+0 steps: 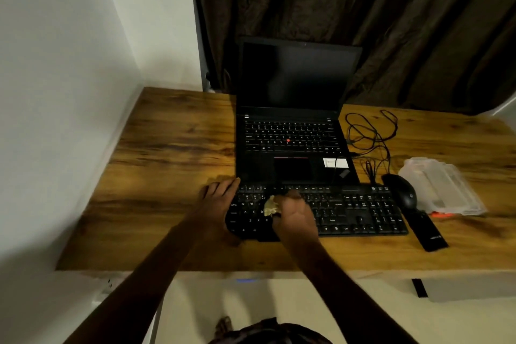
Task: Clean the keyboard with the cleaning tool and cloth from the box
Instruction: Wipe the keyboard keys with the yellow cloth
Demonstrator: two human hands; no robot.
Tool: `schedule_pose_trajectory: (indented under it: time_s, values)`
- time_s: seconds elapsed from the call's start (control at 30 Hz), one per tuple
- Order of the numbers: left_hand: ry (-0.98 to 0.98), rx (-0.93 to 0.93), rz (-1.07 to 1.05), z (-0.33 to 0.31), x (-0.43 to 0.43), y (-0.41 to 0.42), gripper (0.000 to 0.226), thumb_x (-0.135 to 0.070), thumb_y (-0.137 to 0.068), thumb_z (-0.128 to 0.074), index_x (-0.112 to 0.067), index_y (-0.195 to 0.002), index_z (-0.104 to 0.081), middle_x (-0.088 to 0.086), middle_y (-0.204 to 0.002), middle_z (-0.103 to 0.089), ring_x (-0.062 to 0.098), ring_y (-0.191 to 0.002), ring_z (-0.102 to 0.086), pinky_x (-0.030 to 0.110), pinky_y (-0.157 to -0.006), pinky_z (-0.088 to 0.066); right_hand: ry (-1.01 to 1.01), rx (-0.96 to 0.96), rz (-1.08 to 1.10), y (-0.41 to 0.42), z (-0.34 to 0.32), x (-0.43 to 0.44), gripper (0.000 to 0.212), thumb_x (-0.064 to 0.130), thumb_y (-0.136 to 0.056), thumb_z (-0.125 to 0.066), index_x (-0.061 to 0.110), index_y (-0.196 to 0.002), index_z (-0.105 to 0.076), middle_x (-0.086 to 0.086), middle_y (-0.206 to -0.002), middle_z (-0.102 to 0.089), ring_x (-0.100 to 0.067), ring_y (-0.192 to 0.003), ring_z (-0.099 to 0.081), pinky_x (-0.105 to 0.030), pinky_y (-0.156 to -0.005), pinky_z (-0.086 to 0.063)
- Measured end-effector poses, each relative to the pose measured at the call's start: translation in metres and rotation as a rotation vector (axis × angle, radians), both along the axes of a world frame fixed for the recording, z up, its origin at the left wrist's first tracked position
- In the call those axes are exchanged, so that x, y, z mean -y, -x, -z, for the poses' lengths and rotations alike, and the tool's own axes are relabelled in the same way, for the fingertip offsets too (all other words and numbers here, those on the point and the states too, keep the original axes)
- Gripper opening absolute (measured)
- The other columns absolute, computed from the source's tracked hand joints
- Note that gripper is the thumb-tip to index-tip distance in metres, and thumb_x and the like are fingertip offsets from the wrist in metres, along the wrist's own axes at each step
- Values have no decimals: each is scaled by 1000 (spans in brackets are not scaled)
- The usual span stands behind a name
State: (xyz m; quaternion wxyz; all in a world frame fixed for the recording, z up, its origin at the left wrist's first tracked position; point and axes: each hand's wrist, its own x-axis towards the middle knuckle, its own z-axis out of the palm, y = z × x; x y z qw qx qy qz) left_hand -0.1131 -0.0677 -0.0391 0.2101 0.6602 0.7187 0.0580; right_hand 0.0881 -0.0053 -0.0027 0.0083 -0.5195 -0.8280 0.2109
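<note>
At the near middle of the wooden desk [167, 148] lay the black keyboard [360, 212], its long side running from 9 to 3 o'clock, with the open laptop [293, 131] just beyond it at 12 o'clock, screen dark. The left hand [216, 198] rested on the keyboard's 9 o'clock end, its fingers straight and spread, pointing toward 12 o'clock, some on the keys and some on the desk beside them. The right hand [296, 215] sat on the keys just to the 3 o'clock side of the left, its fingers curled round a crumpled pale yellow cloth [270, 206], which touched the left-centre letter keys. At 3 o'clock from the keyboard, touching or just beside its far corner, sat a black mouse [402, 190], and further toward 3 o'clock a clear plastic box [441, 186] with something orange [441, 214] at its near edge. A slim black object [428, 233] lay at 4 o'clock. Loose black cables [368, 137] coiled at 1 o'clock, beside the laptop.
</note>
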Motion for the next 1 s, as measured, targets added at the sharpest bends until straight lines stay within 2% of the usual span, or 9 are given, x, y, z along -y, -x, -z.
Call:
schedule_pose_trajectory:
  time_s: [0.13,0.27,0.47,0.53,0.7,0.77,0.8,0.9,1.0]
  values:
    - [-18,-42,-2,1,1,-2,153,-76,-44,-81,-16,-158,2,-1,-159,-15,22,-142,-18,42,-121,-13,17,62,-143,29,0,19,44,12,-95,-55,21,-137,-51,-7,-142,-38,-25,-123,-50,-33,-102,-46]
    - [7,-42,-10,-1,1,-3,152,-73,-47,-84,-17,-158,4,-1,-161,-12,22,-145,-15,43,-122,-11,35,72,-222,31,1,23,41,11,-96,-53,19,-136,-53,-7,-141,-42,-29,-127,-47,-38,-105,-44]
    - [9,-28,-28,-1,4,-3,151,-77,-46,-81,-20,-158,3,-4,-163,-7,21,-146,-11,39,-121,-9,173,-293,-339,16,3,12,39,0,-83,-62,19,-116,-71,-4,-118,-68,-18,-108,-63,-33,-95,-52]
    - [-22,-31,-19,5,6,0,149,-83,-47,-75,-22,-158,3,-3,-164,-7,22,-146,-11,39,-119,-10,188,-464,-283,8,8,4,31,5,-83,-66,20,-109,-74,0,-106,-74,-13,-97,-68,-33,-87,-56]
    - [58,-94,-8,2,3,-5,142,-88,-43,-58,-30,-158,2,-9,-165,3,20,-150,4,51,-120,1,295,-704,-140,-13,5,-24,23,22,-89,-70,29,-111,-70,13,-105,-71,-1,-96,-65,-21,-84,-53]
    - [-15,6,16,-6,3,-17,128,-84,-48,-58,-35,-156,-9,-17,-163,1,11,-148,7,51,-120,3,325,-763,-112,-21,1,-34,18,24,-92,-68,31,-108,-65,10,-102,-69,-5,-93,-65,-26,-78,-54]
    - [-72,126,1,-11,2,-26,117,-79,-54,-62,-38,-154,-16,-20,-161,-4,4,-147,2,48,-122,-3,337,-795,-100,-25,0,-39,15,24,-93,-66,30,-106,-64,8,-99,-68,-7,-90,-65,-26,-75,-54]
    - [-169,611,-143,-25,-2,-59,84,-58,-69,-73,-46,-144,-35,-25,-150,-36,-5,-137,-33,33,-114,-34,336,-866,-73,-38,1,-50,6,19,-96,-64,23,-101,-64,2,-90,-66,-8,-82,-62,-25,-68,-51]
    - [-218,796,-284,-32,-18,-92,59,-37,-76,-75,-49,-128,-50,-17,-128,-61,1,-119,-56,37,-104,-48,264,-948,1,-56,6,-60,9,16,-91,-70,23,-96,-69,-1,-94,-67,-11,-87,-64,-31,-74,-54]
